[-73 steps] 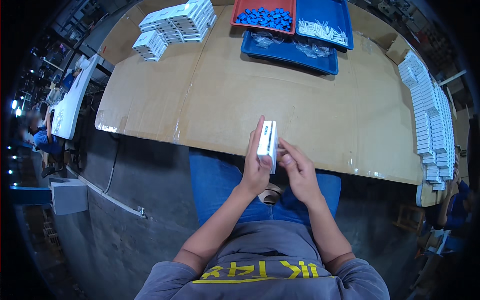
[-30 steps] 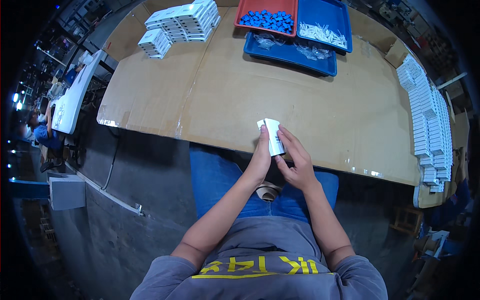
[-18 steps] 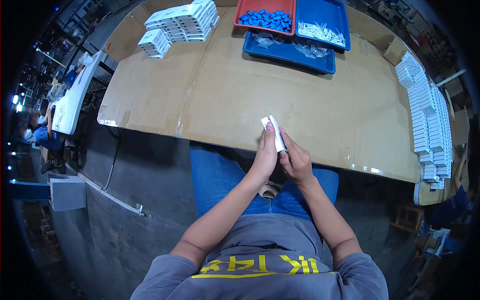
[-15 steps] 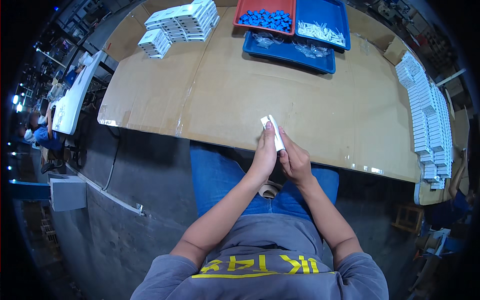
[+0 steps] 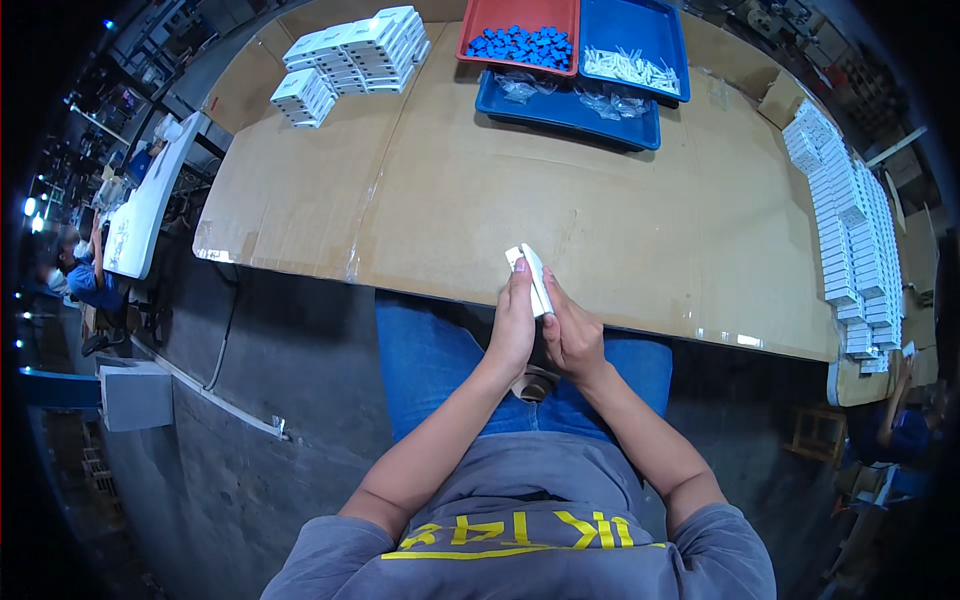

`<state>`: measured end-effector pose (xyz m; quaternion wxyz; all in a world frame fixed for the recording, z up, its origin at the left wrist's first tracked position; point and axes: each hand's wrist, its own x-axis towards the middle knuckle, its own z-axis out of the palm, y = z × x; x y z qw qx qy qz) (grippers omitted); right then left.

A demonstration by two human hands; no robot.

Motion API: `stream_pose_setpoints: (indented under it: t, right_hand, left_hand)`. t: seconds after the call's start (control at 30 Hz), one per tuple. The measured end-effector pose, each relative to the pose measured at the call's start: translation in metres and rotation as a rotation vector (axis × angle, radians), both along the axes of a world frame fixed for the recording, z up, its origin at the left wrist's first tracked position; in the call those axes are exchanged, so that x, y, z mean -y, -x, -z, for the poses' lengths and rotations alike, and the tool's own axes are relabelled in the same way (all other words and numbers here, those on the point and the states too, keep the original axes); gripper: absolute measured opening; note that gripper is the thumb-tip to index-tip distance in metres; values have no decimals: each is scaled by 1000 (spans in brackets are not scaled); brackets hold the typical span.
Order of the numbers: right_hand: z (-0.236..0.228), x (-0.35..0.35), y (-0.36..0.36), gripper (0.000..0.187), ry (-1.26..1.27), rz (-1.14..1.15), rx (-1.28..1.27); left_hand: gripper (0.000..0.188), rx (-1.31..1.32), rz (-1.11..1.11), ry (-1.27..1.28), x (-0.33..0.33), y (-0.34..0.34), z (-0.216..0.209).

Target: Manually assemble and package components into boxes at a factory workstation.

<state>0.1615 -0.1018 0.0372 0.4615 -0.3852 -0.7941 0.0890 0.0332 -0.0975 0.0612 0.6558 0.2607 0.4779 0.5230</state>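
Over the near edge of the cardboard-covered table (image 5: 450, 210), both hands are closed around a small, slim white piece (image 5: 537, 284) that looks like plastic. A narrow gap shows at its far end, as if it had two layers. My left hand (image 5: 513, 322) presses along its left side, thumb on top near the far end. From the right, my right hand (image 5: 575, 335) grips it with thumb and bent fingers near its close end. The palms hide its underside.
Stacked white box-shaped pieces (image 5: 355, 48) stand at the far left, with more long stacks (image 5: 850, 230) along the right edge. At the back, a red tray (image 5: 468, 35) holds blue parts, a blue tray (image 5: 634, 22) white sticks, and a lower blue tray (image 5: 560, 118) clear bags.
Both hands and the white piece have shifted slightly left and toward my body. The grip looks much the same. The whole view has moved a little too.
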Motion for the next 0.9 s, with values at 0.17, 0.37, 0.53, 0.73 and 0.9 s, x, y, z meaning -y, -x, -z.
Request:
stream_pose_setpoints:
  t: [0.17,0.37,0.53,0.73,0.9]
  right_hand:
    - [-3,3,-6,45,-13,-32,7]
    - [-31,0,-16,44,192,-163,-96]
    - [-46,9,-20,52,823,-88,-579]
    - [-64,5,-15,45,1073,-184,-894]
    - [-53,9,1,55,639,-154,-706]
  left_hand:
    - [58,60,13,-14,7,-1,-2]
    - [65,49,78,-227,4,12,-1]
    - [110,-292,253,-567,4,22,-22]
    - [113,-288,231,-663,2,13,-18]
    - [91,68,240,-327,4,3,-21]
